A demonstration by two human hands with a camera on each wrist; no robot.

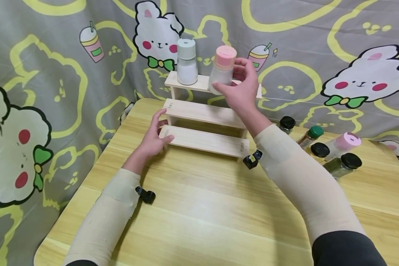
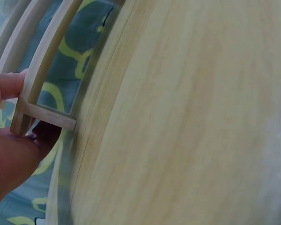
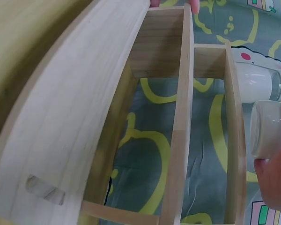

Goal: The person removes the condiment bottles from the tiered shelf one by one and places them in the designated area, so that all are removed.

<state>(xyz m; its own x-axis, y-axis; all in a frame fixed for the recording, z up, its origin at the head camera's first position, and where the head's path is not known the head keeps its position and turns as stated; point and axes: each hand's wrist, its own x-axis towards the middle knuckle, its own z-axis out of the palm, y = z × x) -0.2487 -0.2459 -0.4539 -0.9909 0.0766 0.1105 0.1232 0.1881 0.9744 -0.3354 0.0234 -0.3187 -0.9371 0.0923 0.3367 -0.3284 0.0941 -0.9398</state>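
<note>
A three-tier wooden shelf rack (image 1: pixel 203 112) stands at the back of the table. My left hand (image 1: pixel 153 139) grips the left end of its lowest step, thumb over the top face; in the left wrist view the same hand (image 2: pixel 14 150) wraps the end of the wooden board (image 2: pixel 35 86). My right hand (image 1: pixel 244 88) holds a glass seasoning jar with a pink cap (image 1: pixel 222 74) upright at the top shelf. In the right wrist view the jar's base (image 3: pixel 267 131) overlaps the space just beyond that shelf. A white-filled jar with a pale green cap (image 1: pixel 187 66) stands on the top shelf's left end.
On the right of the table (image 1: pixel 193 210) stand several seasoning jars: a green-capped one (image 1: pixel 314 132), a pink-capped one (image 1: pixel 347 142) and black-capped ones, including a front one (image 1: pixel 349 162). A grey cartoon-print curtain (image 1: pixel 113 74) hangs close behind the rack and along the left.
</note>
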